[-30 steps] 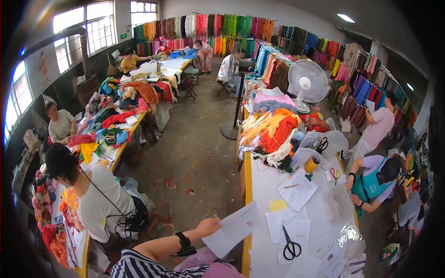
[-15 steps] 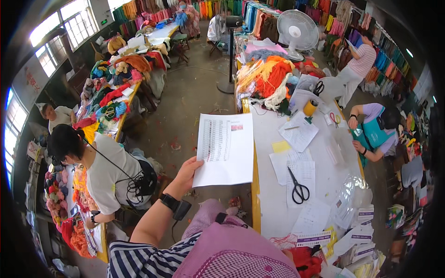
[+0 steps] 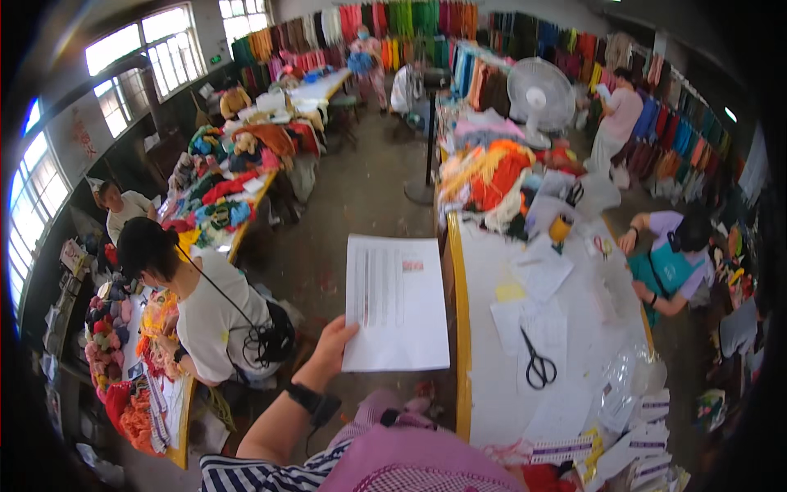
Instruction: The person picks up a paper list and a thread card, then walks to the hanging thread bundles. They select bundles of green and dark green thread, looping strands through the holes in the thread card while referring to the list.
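Paper sheet [image 3: 397, 324] extends rightward from the pinching left fingers [image 3: 342, 331].

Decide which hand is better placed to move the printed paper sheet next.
Probably the left hand: it grips the printed paper sheet by its left edge, while no right hand is visible.
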The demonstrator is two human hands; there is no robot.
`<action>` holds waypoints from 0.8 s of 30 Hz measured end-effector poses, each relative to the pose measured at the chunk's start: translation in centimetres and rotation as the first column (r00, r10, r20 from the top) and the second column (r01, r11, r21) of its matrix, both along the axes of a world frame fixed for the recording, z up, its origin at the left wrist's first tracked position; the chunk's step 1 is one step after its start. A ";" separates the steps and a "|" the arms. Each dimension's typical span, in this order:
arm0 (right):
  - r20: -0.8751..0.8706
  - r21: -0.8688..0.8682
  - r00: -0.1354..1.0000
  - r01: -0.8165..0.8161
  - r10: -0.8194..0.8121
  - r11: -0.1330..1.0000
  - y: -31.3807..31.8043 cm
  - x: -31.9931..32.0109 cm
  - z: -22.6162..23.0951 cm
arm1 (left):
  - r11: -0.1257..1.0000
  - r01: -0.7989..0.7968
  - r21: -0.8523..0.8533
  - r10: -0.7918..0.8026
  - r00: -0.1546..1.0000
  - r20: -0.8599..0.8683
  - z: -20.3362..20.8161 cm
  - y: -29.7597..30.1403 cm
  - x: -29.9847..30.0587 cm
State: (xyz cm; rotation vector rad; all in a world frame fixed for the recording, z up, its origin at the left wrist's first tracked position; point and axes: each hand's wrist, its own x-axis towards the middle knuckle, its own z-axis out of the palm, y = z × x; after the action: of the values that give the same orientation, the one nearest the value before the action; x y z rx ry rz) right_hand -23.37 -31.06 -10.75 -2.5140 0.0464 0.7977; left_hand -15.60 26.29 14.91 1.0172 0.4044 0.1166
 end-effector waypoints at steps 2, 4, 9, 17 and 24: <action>0.084 0.012 0.996 -0.034 0.033 0.999 1.4 3.6 0.1 | 0.998 -0.018 0.057 0.020 0.999 -0.027 -1.1 0.2 -0.8; 0.139 0.013 0.988 -0.066 0.063 0.998 2.3 4.9 0.0 | 0.993 -0.026 0.118 0.033 0.998 -0.061 -1.3 0.3 -1.8; 0.216 -0.010 0.970 -0.114 0.113 0.993 2.1 5.1 -1.1 | 0.995 -0.042 0.089 0.047 0.998 -0.047 -2.2 -0.3 -2.2; 0.314 -0.050 0.934 -0.161 0.169 0.986 2.6 6.2 -2.6 | 0.975 -0.006 0.221 0.027 0.995 -0.092 -3.4 -1.9 0.9; 0.349 -0.097 0.914 -0.184 0.207 0.978 1.0 3.0 -4.7 | 0.979 0.002 0.206 0.012 0.998 -0.065 -2.7 -2.6 2.0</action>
State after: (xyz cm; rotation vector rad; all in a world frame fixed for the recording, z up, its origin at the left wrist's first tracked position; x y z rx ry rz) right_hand -20.32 -30.08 -15.41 -2.7142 -0.3145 0.4019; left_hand -13.63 23.68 12.16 1.2270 0.4618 0.1317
